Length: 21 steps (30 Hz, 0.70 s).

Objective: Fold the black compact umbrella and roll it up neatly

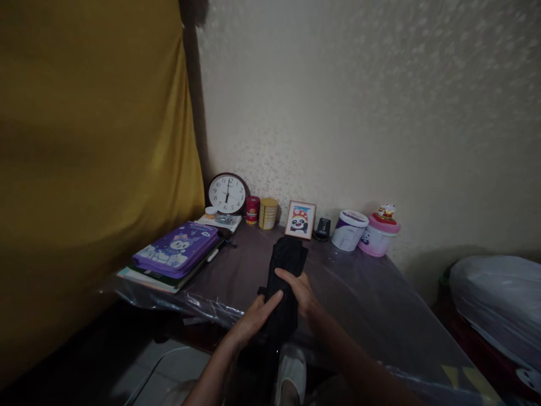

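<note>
A folded black cloth bundle (pixel 286 265) lies lengthwise on the plastic-covered dark table (pixel 363 293), its near end hanging over the front edge. My left hand (pixel 253 317) rests flat against its left side, fingers stretched out along the fabric. My right hand (pixel 301 290) lies on top of the bundle's middle, fingers curled over it toward the left. Both hands touch the cloth.
At the table's left lies a purple cartoon case (pixel 177 248) on books. Along the wall stand a clock (pixel 227 194), a red tin (pixel 252 210), a gold tin (pixel 267 213), a framed panda picture (pixel 300 220), a white tub (pixel 349 229) and a pink jar (pixel 379 234). A yellow curtain (pixel 84 141) hangs left.
</note>
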Tool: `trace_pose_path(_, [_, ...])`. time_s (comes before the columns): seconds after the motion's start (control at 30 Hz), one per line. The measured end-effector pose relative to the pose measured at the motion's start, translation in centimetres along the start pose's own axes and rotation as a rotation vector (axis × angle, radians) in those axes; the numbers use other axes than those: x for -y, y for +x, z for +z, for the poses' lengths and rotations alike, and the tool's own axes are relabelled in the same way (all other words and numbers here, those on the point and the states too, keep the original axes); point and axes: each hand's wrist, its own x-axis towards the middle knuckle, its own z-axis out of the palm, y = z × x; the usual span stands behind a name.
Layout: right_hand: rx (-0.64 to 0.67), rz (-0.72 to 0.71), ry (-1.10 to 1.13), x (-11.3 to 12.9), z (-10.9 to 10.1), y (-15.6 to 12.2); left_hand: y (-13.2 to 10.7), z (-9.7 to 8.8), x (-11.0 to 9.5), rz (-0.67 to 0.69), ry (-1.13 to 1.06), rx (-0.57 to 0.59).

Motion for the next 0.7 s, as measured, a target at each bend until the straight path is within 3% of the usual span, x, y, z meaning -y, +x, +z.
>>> trace_pose_path(0.2, [0.001,0.104,0.041,0.0,-0.1,-0.1,0.3,0.3,0.3,-0.014,-0.329,0.092])
trace_pose_path(0.37, [-0.005,0.223,0.031,-0.4,-0.3,0.0,-0.1,0.5,0.3,-0.177,-0.466,0.216])
trace_pose_path(0.6, [0.058,0.147,-0.004,0.2,-0.9,0.2,-0.4,0.9,0.0,-0.221,-0.479,0.102])
trace_pose_path(0.7, [0.147,0.129,-0.046,0.8,-1.7,0.1,-0.6,0.9,-0.1,-0.227,-0.473,0.086])
